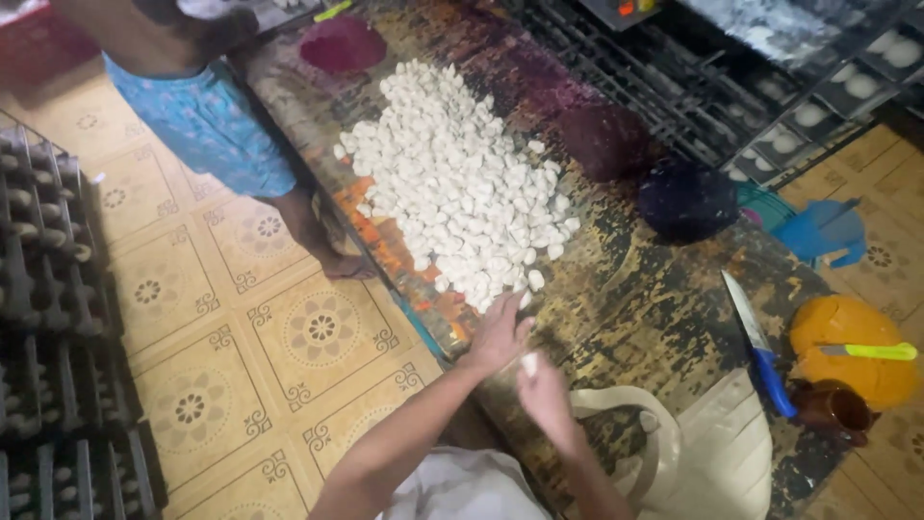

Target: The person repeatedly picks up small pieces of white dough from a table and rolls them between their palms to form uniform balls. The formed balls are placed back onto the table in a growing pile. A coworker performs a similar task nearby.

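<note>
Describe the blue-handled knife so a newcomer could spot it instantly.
Start at the worn, paint-stained table with the big pile of white dough pieces. Go to its right edge, near the orange bowl. The knife lies there alone: long bare blade, blue handle, unlike the yellow-green-handled tool on the bowl.

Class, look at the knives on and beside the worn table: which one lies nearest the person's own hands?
The blue-handled knife with the bare steel blade, lying on the table near the right hand. The yellow-green one rests farther off, on an orange lid.
</note>
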